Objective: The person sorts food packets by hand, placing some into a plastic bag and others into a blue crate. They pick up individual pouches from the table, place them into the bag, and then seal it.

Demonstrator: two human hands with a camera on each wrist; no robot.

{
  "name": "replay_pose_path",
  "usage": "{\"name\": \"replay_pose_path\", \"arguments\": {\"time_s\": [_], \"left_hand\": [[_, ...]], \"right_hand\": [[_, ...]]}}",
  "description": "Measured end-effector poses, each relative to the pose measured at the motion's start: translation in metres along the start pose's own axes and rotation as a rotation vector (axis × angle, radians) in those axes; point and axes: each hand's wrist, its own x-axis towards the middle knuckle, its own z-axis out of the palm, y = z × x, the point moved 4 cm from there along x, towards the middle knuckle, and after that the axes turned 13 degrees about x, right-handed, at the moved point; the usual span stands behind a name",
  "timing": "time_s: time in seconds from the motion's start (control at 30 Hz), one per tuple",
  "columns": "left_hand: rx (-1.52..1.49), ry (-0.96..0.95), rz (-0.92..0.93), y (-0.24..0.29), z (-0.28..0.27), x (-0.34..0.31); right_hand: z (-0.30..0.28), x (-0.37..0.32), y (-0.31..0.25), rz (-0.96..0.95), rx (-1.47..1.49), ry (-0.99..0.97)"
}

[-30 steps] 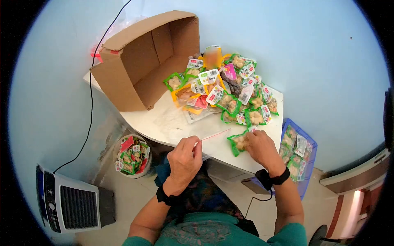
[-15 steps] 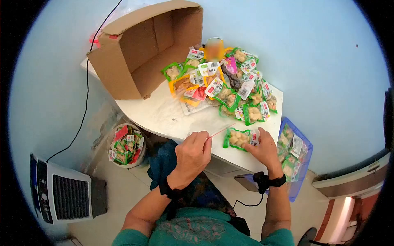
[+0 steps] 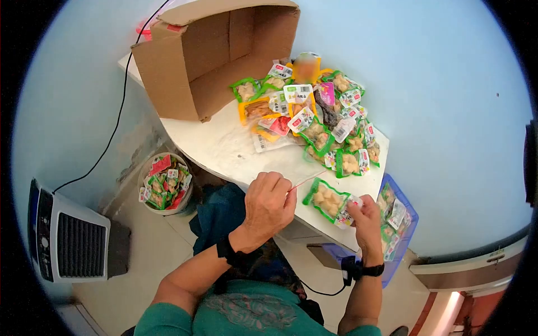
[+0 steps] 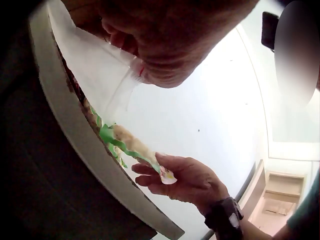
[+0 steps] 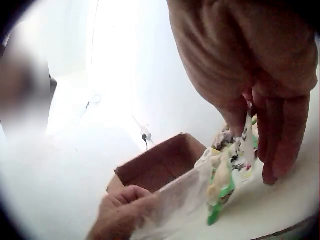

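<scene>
In the head view my left hand (image 3: pixel 266 206) grips the edge of a clear plastic zip bag (image 4: pixel 97 67), whose red seal line runs out past the fingers. My right hand (image 3: pixel 367 223) pinches the white label end of a green-edged snack packet (image 3: pixel 326 199) with pale chunks inside. The packet is tilted close over the table, and its far green end points toward the bag. The right wrist view has the bag (image 5: pixel 175 202) spread out, its side right at the packet. Beyond the hands lies a pile of similar packets (image 3: pixel 316 134), some yellow-edged.
An open cardboard box (image 3: pixel 168 78) lies on its side on the white table (image 3: pixel 218 148). Below, a bucket of packets (image 3: pixel 166 182) stands at the left and a blue basket (image 3: pixel 412 224) with packets at the right. An air cooler (image 3: pixel 73 241) stands on the floor.
My right hand has lifted the snack packet from the table and drawn it toward me, label end in its fingers. My left hand still holds the bag, shifted slightly rightward. The head view has turned.
</scene>
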Motion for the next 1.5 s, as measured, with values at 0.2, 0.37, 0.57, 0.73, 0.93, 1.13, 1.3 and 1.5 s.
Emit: {"name": "replay_pose_path", "arguments": {"time_s": [0.2,0.37,0.57,0.73,0.93,1.13,1.3,1.5], "left_hand": [[-0.006,-0.019,-0.012,0.001,0.003,0.000],[-0.046,-0.007,-0.024,0.004,0.006,0.000],[-0.086,-0.035,-0.008,0.010,0.004,-0.002],[-0.135,-0.031,0.030,0.012,0.007,-0.006],[-0.212,-0.032,0.011,0.010,0.006,-0.008],[-0.289,-0.034,-0.014,0.006,0.008,-0.010],[-0.364,-0.039,-0.077,0.000,0.009,-0.012],[-0.342,-0.038,-0.065,-0.005,0.006,-0.009]], "right_hand": [[0.007,-0.030,-0.029,-0.062,0.333,0.042],[0.024,-0.038,-0.021,-0.032,0.379,-0.024],[0.059,-0.032,-0.007,0.097,0.462,-0.119],[0.085,-0.020,0.004,0.163,0.548,-0.234],[0.113,0.002,0.022,0.279,0.605,-0.356],[0.141,0.014,0.031,0.339,0.685,-0.429],[0.152,0.001,0.012,0.042,0.301,-0.491],[0.147,0.030,0.073,0.166,0.453,-0.450]]}}
